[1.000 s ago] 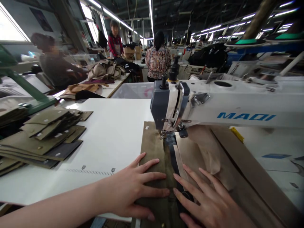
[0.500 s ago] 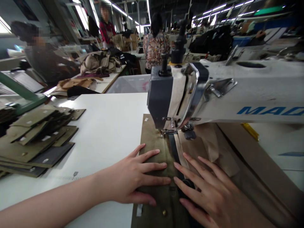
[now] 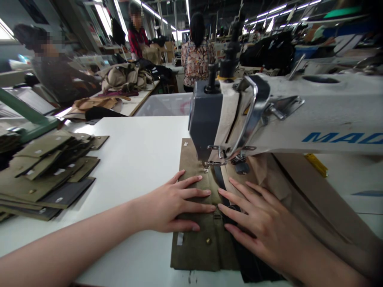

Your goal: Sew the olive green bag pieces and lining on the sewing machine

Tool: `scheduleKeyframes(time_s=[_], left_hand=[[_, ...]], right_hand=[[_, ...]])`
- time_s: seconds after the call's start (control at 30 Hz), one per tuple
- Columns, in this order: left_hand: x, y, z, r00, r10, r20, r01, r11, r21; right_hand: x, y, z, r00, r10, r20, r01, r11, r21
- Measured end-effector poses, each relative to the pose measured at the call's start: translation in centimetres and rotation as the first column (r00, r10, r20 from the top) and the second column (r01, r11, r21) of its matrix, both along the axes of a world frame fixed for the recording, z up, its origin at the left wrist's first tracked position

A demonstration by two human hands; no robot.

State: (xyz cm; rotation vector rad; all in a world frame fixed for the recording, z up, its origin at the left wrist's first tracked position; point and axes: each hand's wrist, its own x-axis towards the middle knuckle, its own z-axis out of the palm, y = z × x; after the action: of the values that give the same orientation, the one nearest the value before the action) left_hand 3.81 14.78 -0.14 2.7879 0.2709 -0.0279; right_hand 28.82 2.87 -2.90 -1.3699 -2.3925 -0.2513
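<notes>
My left hand (image 3: 175,205) lies flat with spread fingers on an olive fabric piece (image 3: 197,243) that runs under the presser foot (image 3: 213,164) of a white sewing machine (image 3: 299,115). My right hand (image 3: 263,223) lies flat beside it, fingers apart, on a dark strip (image 3: 220,180) and tan fabric (image 3: 269,175) to the right of the seam. Both sets of fingertips point toward the needle, a short way in front of it. Neither hand grips anything.
A stack of olive and dark cut pieces (image 3: 44,175) lies on the white table (image 3: 137,159) at the left. Beyond it, other tables hold heaped tan garments (image 3: 125,77). Three people are at work further back. A green stand (image 3: 26,119) sits at the far left.
Both hands have slid forward toward the needle with the olive fabric, whose near end with its snap is now in view on the table. The camera has moved closer to the machine.
</notes>
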Motion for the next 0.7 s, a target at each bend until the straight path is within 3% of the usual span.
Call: scheduleKeyframes(time_s=[0.4, 0.53, 0.7], left_hand=[[1.0, 3.4, -0.6, 0.998, 0.031, 0.057, -0.034, 0.998, 0.047], [1.1, 2.9, -0.6, 0.995, 0.065, 0.08, -0.07, 0.996, 0.051], [0.8, 1.8, -0.6, 0.992, 0.105, 0.065, -0.108, 0.993, 0.037]], right_hand=[[1.1, 4.2, 0.2, 1.0, -0.009, 0.004, 0.009, 0.998, -0.059], [0.6, 4.6, 0.4, 1.0, -0.027, 0.005, 0.027, 0.994, -0.107], [-1.0, 4.0, 0.0, 0.988, -0.146, -0.049, 0.143, 0.988, -0.058]])
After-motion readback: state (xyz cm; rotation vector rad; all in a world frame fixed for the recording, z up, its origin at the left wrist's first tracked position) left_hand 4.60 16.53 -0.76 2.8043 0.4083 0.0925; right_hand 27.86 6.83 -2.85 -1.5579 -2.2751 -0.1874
